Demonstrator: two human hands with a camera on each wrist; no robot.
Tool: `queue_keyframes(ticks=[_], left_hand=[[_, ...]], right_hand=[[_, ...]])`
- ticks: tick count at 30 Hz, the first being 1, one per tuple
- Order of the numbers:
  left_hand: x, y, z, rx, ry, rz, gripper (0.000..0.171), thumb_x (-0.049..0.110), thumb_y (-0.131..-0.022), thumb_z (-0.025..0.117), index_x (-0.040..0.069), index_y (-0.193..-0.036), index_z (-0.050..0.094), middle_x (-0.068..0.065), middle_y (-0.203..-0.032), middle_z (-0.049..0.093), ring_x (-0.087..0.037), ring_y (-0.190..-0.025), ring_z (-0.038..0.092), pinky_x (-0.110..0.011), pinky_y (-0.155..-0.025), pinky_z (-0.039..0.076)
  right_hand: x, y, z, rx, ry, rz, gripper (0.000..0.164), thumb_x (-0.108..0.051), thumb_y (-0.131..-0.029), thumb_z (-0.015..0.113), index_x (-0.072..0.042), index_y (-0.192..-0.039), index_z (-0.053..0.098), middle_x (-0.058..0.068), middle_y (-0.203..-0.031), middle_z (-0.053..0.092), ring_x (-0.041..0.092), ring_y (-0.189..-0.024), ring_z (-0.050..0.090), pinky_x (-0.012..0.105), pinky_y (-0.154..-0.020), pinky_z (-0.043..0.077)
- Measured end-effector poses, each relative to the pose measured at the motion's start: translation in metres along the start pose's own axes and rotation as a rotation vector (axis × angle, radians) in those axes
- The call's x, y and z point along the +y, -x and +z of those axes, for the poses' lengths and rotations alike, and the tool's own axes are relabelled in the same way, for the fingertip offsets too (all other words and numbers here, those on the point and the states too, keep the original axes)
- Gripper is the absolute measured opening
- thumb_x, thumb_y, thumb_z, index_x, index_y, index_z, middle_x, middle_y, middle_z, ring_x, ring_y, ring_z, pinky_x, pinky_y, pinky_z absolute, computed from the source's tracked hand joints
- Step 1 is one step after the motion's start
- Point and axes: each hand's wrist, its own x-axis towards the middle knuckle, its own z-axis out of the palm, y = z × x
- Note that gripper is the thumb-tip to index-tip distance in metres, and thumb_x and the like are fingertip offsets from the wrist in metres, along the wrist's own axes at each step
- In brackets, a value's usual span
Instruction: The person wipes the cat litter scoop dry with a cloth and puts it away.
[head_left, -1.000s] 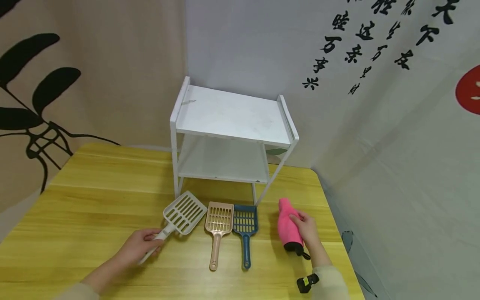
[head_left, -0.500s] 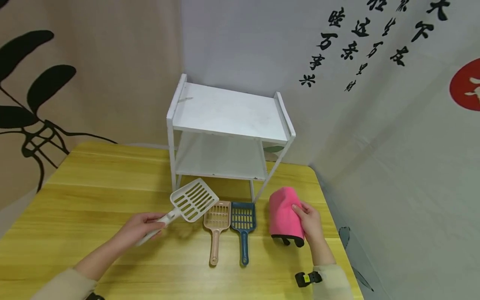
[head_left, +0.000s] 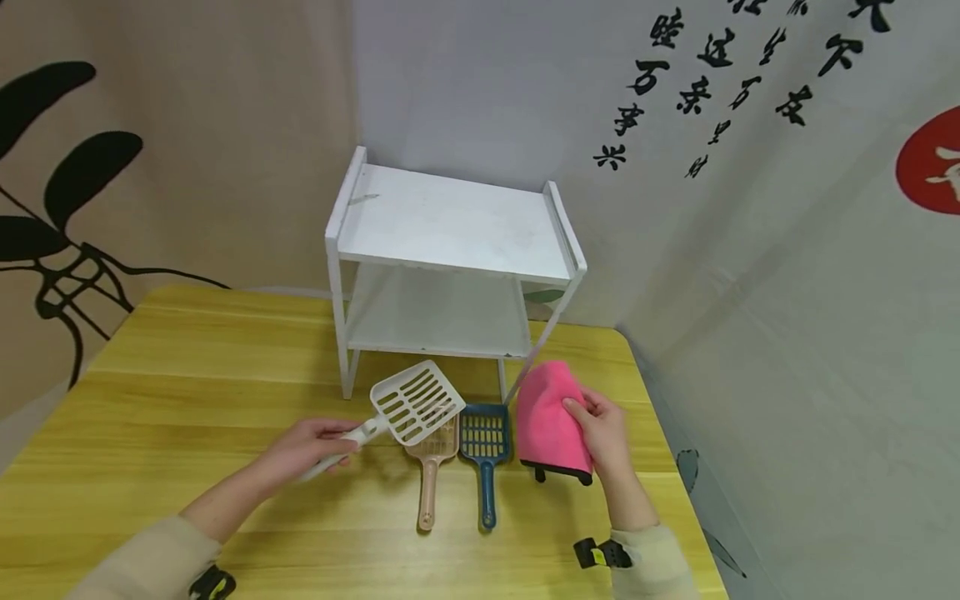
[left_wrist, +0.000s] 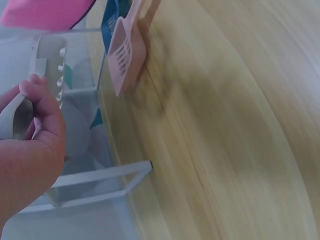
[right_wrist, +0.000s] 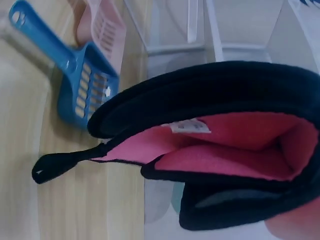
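In the head view, the left hand (head_left: 311, 446) grips the handle of a white slotted litter scoop (head_left: 411, 408), tilted so that its head hangs over the head of a beige litter scoop (head_left: 430, 467). A blue litter scoop (head_left: 487, 471) lies just beside the beige one, both on the wooden surface (head_left: 217, 400). The right hand (head_left: 603, 429) pinches the side of a pink mitt (head_left: 551, 421) (an oven mitt, by its look), just right of the blue scoop. Behind stands a white two-tier rack (head_left: 450, 221). The step in hand appears to be carrying scoop and mitt at once; the next move would call for keeping the white head clear of the scoops below.

In the left wrist view, thumb and fingers close round the white handle; the scoop's head is partly hidden behind them.

In the right wrist view, the mitt's black-edged mouth gapes towards the camera, showing a white label (right_wrist: 190, 126) and a black hanging loop (right_wrist: 55, 167). The right hand's grip cannot be told from here.

Counted: three scoops, one mitt, one rack, two hands.
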Motion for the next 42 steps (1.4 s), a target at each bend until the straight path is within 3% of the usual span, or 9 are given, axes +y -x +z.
queue_keyframes(ticks=[8, 17, 21, 25, 29, 32, 34, 38, 42], left_hand=[[0.004, -0.012, 0.012, -0.032, 0.017, 0.031, 0.057, 0.015, -0.087, 0.063, -0.015, -0.131, 0.042, -0.016, -0.097, 0.067, -0.013, -0.073, 0.061, -0.023, -0.06, 0.051], [0.01, -0.022, 0.026, -0.054, 0.05, 0.02, 0.056, 0.014, -0.087, 0.062, -0.015, -0.131, 0.042, -0.03, -0.111, 0.06, -0.011, -0.074, 0.061, -0.023, -0.061, 0.051], [0.012, -0.025, 0.029, -0.055, 0.046, 0.021, 0.054, 0.013, -0.088, 0.06, -0.015, -0.131, 0.042, -0.029, -0.111, 0.06, -0.01, -0.073, 0.06, -0.022, -0.06, 0.05], [0.014, -0.026, 0.032, -0.047, 0.044, 0.02, 0.051, 0.012, -0.087, 0.06, -0.014, -0.129, 0.045, -0.029, -0.107, 0.061, -0.011, -0.072, 0.059, -0.022, -0.059, 0.049], [0.016, -0.029, 0.037, -0.035, 0.028, 0.019, 0.049, 0.011, -0.086, 0.061, -0.013, -0.127, 0.049, -0.023, -0.1, 0.065, -0.012, -0.071, 0.06, -0.022, -0.058, 0.049], [0.016, -0.029, 0.037, -0.034, 0.032, 0.022, 0.047, 0.01, -0.087, 0.06, -0.012, -0.127, 0.05, -0.021, -0.1, 0.065, -0.012, -0.072, 0.06, -0.022, -0.059, 0.049], [0.015, -0.029, 0.035, -0.043, 0.031, 0.03, 0.047, 0.01, -0.087, 0.06, -0.012, -0.126, 0.05, -0.022, -0.102, 0.065, -0.012, -0.072, 0.06, -0.023, -0.059, 0.049], [0.014, -0.027, 0.032, -0.059, 0.036, 0.033, 0.046, 0.011, -0.087, 0.06, -0.012, -0.127, 0.05, -0.023, -0.106, 0.064, -0.011, -0.072, 0.059, -0.022, -0.06, 0.048], [0.014, -0.026, 0.031, -0.085, 0.036, 0.036, 0.047, 0.011, -0.087, 0.06, -0.012, -0.127, 0.049, -0.022, -0.106, 0.064, -0.012, -0.072, 0.06, -0.022, -0.059, 0.048]], right_hand=[[-0.009, 0.002, 0.036, -0.088, 0.002, -0.064, 0.031, -0.007, -0.089, 0.062, 0.002, -0.118, 0.062, 0.003, -0.085, 0.068, 0.005, -0.067, 0.061, 0.021, -0.061, 0.05], [-0.011, 0.011, 0.074, -0.198, 0.136, -0.207, 0.031, -0.005, -0.087, 0.063, 0.002, -0.117, 0.064, 0.022, -0.1, 0.068, 0.007, -0.07, 0.058, 0.021, -0.062, 0.049], [-0.009, 0.02, 0.089, -0.289, 0.297, -0.342, 0.029, -0.008, -0.087, 0.064, -0.002, -0.116, 0.066, 0.019, -0.107, 0.067, 0.009, -0.073, 0.055, 0.02, -0.062, 0.047], [-0.006, 0.029, 0.101, -0.389, 0.537, -0.499, 0.031, -0.015, -0.089, 0.063, -0.009, -0.119, 0.063, 0.011, -0.112, 0.067, 0.011, -0.077, 0.058, 0.02, -0.066, 0.046], [-0.003, 0.037, 0.112, -0.453, 0.774, -0.66, 0.027, -0.019, -0.09, 0.062, -0.012, -0.115, 0.065, 0.003, -0.109, 0.069, 0.017, -0.093, 0.065, 0.028, -0.087, 0.05], [-0.002, 0.038, 0.116, -0.465, 0.874, -0.799, 0.021, -0.017, -0.088, 0.064, -0.011, -0.107, 0.07, 0.001, -0.103, 0.071, 0.016, -0.099, 0.065, 0.035, -0.101, 0.044], [0.0, 0.036, 0.118, -0.454, 0.907, -0.874, 0.018, -0.015, -0.086, 0.066, -0.011, -0.102, 0.072, -0.002, -0.097, 0.072, 0.012, -0.093, 0.067, 0.035, -0.103, 0.042], [0.007, 0.03, 0.119, -0.42, 0.993, -0.939, 0.012, -0.013, -0.083, 0.069, -0.014, -0.094, 0.074, -0.006, -0.09, 0.073, 0.008, -0.088, 0.067, 0.035, -0.099, 0.045], [0.016, 0.022, 0.113, -0.381, 1.063, -0.933, 0.012, -0.011, -0.081, 0.07, -0.015, -0.092, 0.074, -0.008, -0.088, 0.072, 0.007, -0.087, 0.067, 0.035, -0.097, 0.046]])
